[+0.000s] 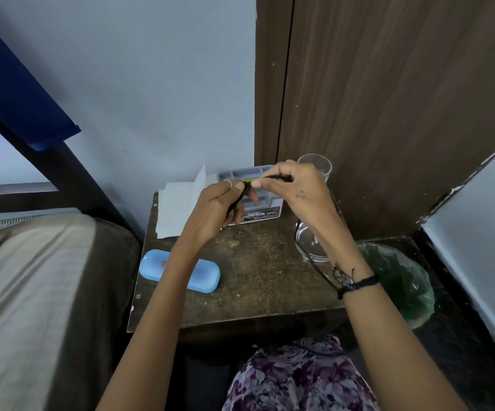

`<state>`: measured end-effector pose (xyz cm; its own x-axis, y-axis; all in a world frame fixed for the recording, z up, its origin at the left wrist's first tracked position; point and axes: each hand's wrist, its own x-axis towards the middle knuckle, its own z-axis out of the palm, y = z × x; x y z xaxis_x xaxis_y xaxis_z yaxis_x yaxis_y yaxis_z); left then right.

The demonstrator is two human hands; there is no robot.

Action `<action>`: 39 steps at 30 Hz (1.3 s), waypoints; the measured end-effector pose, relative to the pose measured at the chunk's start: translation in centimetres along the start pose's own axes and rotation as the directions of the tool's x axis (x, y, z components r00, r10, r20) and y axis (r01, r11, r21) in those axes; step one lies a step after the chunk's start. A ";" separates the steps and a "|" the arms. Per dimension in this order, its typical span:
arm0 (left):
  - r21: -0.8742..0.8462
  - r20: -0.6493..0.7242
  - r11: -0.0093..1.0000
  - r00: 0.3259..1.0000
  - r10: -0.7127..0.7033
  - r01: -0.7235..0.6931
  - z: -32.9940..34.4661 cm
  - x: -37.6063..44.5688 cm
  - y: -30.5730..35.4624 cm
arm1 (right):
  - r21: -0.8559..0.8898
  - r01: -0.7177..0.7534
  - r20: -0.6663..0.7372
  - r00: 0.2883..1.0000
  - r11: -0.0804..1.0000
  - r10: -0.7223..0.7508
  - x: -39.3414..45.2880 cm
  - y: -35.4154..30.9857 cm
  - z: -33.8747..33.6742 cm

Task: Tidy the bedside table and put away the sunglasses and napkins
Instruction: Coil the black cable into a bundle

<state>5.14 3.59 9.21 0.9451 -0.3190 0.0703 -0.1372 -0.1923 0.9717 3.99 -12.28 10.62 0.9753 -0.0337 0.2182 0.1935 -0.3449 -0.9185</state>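
- Both forearms reach forward over the table (pixel 258 280), and the hands meet above its far edge.
- The left hand (pixel 216 207) has its fingers curled round a thin dark piece, most likely an arm of the sunglasses (pixel 241 197); a ring sits on one finger.
- The right hand (pixel 296 188) pinches another thin dark part between thumb and fingertips; a black thread band circles the wrist.
- The lenses cannot be made out behind the hands.
- White paper napkins (pixel 178 206) lie loosely stacked at the table's far left corner, one sheet standing up.
- A smooth, rounded light-blue case (pixel 204 277) lies closed near the left front edge, partly under the left forearm.
- A grey plastic box (pixel 258 203) with compartments sits behind the hands.
- A clear glass (pixel 317 166) stands at the far right; a clear glass bowl (pixel 308 244) is nearer.
- The tabletop is dark, worn and speckled.
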 end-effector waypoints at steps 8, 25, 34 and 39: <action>-0.472 0.054 0.881 0.996 0.066 -0.033 0.6 -0.2 0.3 | 0.255 -0.025 -0.046 0.998 0.967 0.038 0.2 1.5 2.7; 0.185 -0.092 0.981 0.993 0.072 -0.054 0.7 1.2 0.4 | -0.323 0.020 0.097 0.995 0.946 0.012 -0.4 -0.4 0.5; -0.234 0.080 0.972 0.997 0.019 0.000 0.6 -0.3 0.3 | -0.155 0.083 -0.086 0.992 0.984 -0.097 0.6 0.7 -0.5; -0.542 -0.001 0.839 0.998 0.057 -0.048 1.5 -0.3 0.1 | -0.053 0.010 -0.043 0.999 0.999 -0.012 -0.1 2.9 2.8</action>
<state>4.45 2.27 8.95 0.9360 -0.3289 0.1253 0.0005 0.3572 0.9340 4.79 -10.63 6.98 0.9675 -0.0694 0.2431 0.1972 -0.3942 -0.8976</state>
